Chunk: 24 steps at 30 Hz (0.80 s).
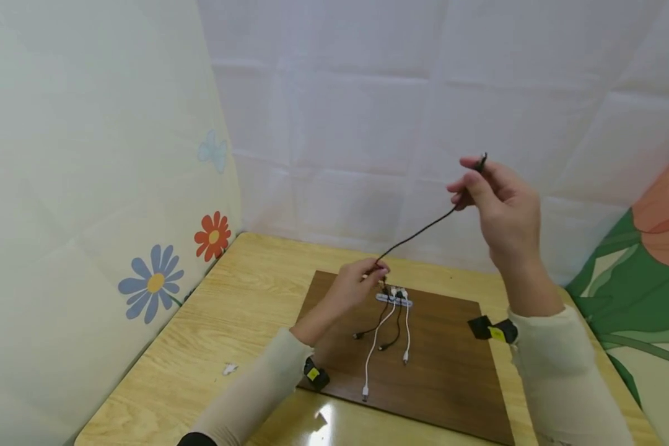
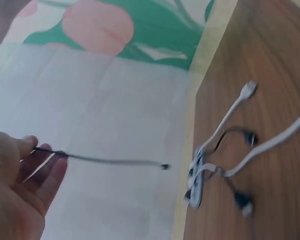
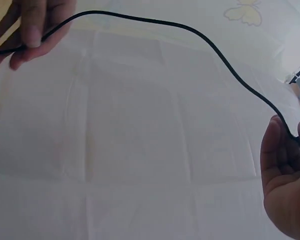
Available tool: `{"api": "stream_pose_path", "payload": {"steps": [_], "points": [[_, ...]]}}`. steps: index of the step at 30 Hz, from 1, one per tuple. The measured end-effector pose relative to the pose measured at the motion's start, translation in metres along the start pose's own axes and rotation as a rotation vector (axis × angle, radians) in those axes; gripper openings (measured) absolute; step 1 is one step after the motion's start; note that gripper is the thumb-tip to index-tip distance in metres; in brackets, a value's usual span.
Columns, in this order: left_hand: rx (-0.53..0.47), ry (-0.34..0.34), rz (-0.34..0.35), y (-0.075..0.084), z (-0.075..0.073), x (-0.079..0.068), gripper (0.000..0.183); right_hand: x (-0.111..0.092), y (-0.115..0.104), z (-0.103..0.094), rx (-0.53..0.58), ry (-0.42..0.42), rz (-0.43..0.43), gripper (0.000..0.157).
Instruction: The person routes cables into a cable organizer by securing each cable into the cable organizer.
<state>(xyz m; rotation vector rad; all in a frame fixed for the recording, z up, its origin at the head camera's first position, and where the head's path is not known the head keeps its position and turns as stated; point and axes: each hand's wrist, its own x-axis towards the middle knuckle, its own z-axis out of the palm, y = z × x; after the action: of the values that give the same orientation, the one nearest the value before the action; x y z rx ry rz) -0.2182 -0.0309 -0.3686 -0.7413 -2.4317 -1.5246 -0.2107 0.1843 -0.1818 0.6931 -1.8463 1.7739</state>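
A thin black cable [image 1: 418, 234] slants upward between both hands above the board. My left hand [image 1: 352, 286] pinches it low, near the back of the board; a short length with a dark connector [image 2: 165, 166] sticks out past the fingers in the left wrist view. Raised higher on the right, my right hand [image 1: 507, 207] grips the cable's other end, whose tip [image 1: 484, 156] pokes above the fingers. The right wrist view shows the cable bowing in a loose curve. Just below the left hand, a pale cable holder [image 1: 383, 298] holds several white and black cables.
A dark brown board [image 1: 446, 378] lies on the light wooden table [image 1: 201, 334], with the cables' plugs spread over it. A small white scrap [image 1: 230, 368] is on the table at left. Pale cloth walls [image 1: 334, 124] stand behind and to the sides.
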Motion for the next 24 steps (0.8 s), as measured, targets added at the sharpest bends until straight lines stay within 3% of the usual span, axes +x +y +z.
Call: {"api": "stream_pose_path", "payload": {"steps": [4, 8, 11, 14, 20, 24], "points": [[0.111, 0.113, 0.094, -0.008, -0.023, -0.003, 0.018, 0.003, 0.012, -0.008, 0.034, -0.007, 0.051, 0.025], [0.387, 0.093, 0.176, -0.018, -0.038, -0.016, 0.017, 0.004, 0.032, -0.013, 0.008, -0.028, 0.21, 0.031], [0.578, 0.017, 0.21, -0.027, -0.044, -0.03, 0.018, 0.003, 0.053, -0.012, -0.064, -0.081, 0.358, 0.037], [0.693, -0.068, 0.196, -0.035, -0.047, -0.043, 0.019, -0.003, 0.079, -0.009, -0.139, -0.148, 0.487, 0.042], [0.792, -0.316, 0.048, -0.047, -0.05, -0.065, 0.016, -0.024, 0.133, 0.001, -0.292, -0.275, 0.678, 0.04], [0.813, -0.467, -0.044, -0.051, -0.051, -0.071, 0.011, -0.04, 0.161, 0.008, -0.383, -0.361, 0.73, 0.035]]}}
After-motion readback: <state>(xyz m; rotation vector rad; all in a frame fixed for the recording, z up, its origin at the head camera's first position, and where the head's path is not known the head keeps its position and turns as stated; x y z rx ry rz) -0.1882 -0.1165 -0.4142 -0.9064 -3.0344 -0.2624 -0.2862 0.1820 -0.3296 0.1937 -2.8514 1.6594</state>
